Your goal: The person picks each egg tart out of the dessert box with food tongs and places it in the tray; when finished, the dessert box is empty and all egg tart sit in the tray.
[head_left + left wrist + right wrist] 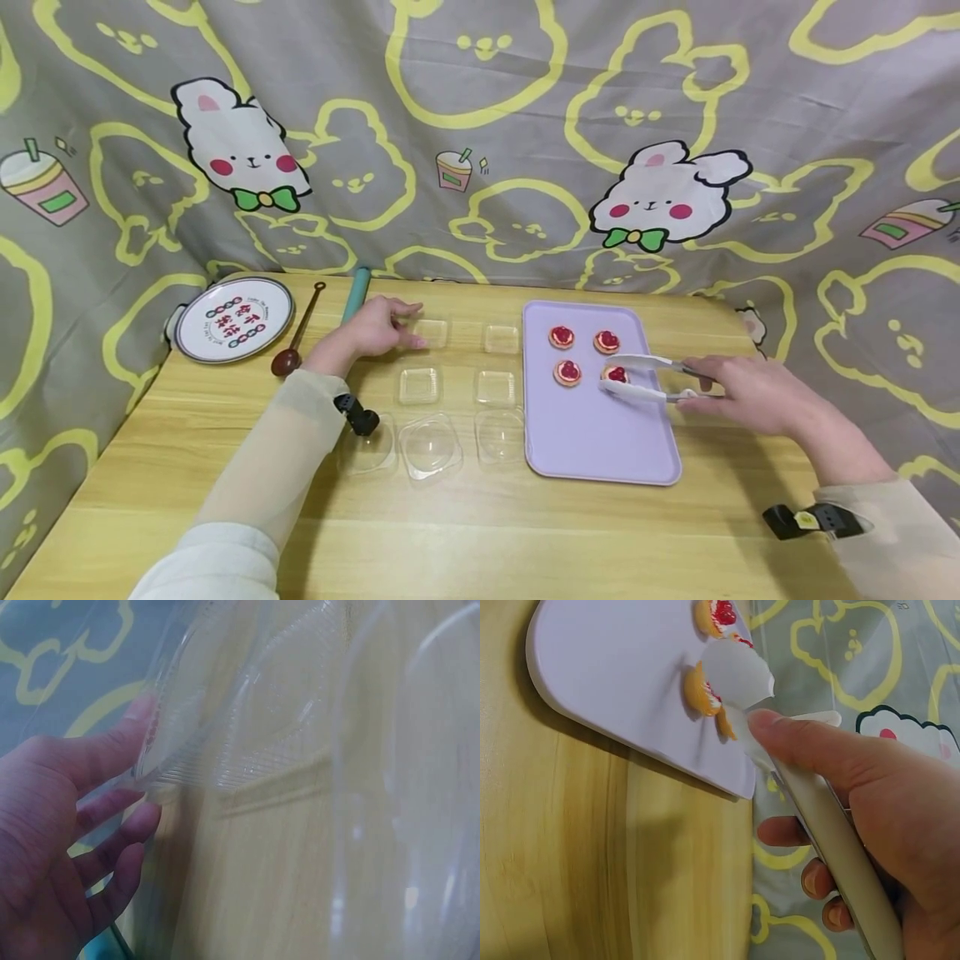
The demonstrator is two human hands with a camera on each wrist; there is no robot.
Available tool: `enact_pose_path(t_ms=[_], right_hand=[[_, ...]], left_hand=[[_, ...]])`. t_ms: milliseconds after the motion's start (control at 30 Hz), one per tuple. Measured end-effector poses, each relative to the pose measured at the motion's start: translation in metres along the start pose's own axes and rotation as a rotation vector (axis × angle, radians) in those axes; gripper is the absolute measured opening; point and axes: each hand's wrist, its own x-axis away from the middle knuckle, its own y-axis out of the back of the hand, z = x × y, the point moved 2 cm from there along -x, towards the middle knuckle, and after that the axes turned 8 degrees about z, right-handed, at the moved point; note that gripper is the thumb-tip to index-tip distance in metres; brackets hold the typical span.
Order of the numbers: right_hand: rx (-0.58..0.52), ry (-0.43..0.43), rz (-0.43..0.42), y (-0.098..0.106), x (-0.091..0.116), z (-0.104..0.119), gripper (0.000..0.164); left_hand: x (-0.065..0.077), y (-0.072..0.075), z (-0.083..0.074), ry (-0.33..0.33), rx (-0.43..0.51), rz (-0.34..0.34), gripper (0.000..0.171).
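Observation:
My left hand reaches to the back-left clear plastic container. In the left wrist view its thumb and a finger pinch the rim of the container. My right hand grips white tongs over a lilac tray. The tong tips sit on either side of the nearest jam tart, one of several on the tray. In the right wrist view, my right hand squeezes the tongs, whose tip covers part of a tart on the tray.
Several clear containers and domed lids lie in rows left of the tray. A round plate, a wooden spoon and a teal roll sit at the back left. A patterned cloth hangs round the wooden table.

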Motion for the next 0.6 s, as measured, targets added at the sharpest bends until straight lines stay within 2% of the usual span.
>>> enact_pose_path(t_ms=[33, 233, 600], right_hand=[[-0.012, -0.004, -0.002, 0.0, 0.001, 0.0, 0.058], [-0.076, -0.037, -0.035, 0.004, 0.011, -0.003, 0.064], [-0.159, -0.056, -0.14, 0.0, 0.029, -0.016, 0.051]], left_hand=[[0.0, 0.0, 0.0, 0.0, 0.0, 0.0, 0.079], [0.0, 0.0, 0.001, -0.003, 0.016, 0.002, 0.079], [-0.002, -0.001, 0.004, 0.0, 0.024, -0.004, 0.081]])
